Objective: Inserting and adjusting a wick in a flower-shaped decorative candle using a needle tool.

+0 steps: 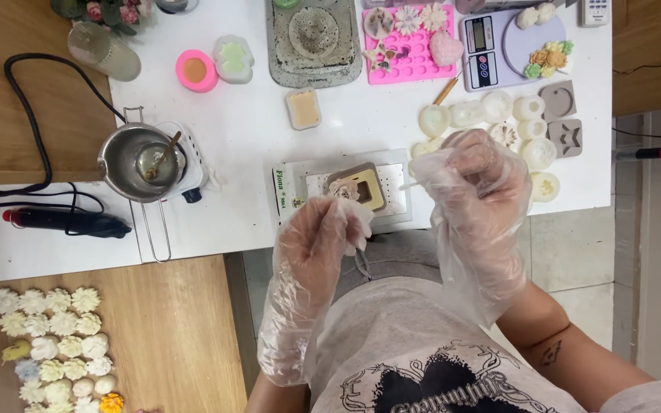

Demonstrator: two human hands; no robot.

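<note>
Both my hands wear loose clear plastic gloves. My left hand (317,239) is closed around a small pale wax flower (343,190), held just above a brown square silicone mould (364,186) on a small white board (395,200) at the table's front edge. My right hand (474,177) pinches a thin white stick (409,185) whose tip points left toward the flower. The fingers of both hands hide most of the flower.
A metal melting pot (141,160) with a stirrer sits on a white heater at left, a black heat tool (66,221) before it. Pink mould tray (409,46), digital scale (508,46) and round white moulds (525,130) lie behind. Finished wax flowers (55,344) cover the wooden bench.
</note>
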